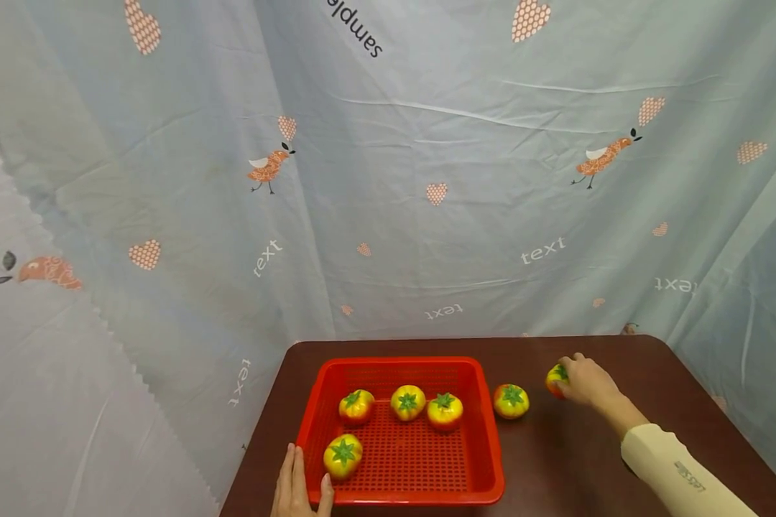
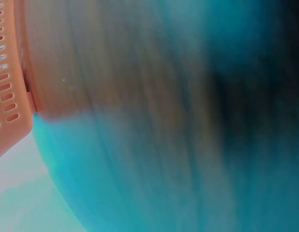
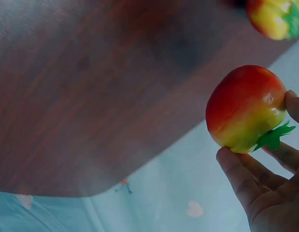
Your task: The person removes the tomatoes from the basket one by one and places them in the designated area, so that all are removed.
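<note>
My right hand (image 1: 585, 379) grips a red-and-yellow toy tomato (image 3: 246, 108) with a green leafy top. In the right wrist view, the thumb is on one side of it and the fingers on the other. The head view places it above the table, right of another toy tomato (image 1: 511, 401) that lies beside a red plastic basket (image 1: 401, 497). Several more such tomatoes sit in the basket, one toy tomato (image 1: 343, 457) near its front left corner. There my left hand (image 1: 297, 492) rests with straight fingers along the basket's corner.
The dark brown table (image 1: 582, 459) has rounded far corners. Behind it hangs a pale printed curtain (image 1: 388, 215), which also runs along both sides. In the left wrist view a slotted basket wall (image 2: 11, 92) shows at the left edge; most of that view is blurred.
</note>
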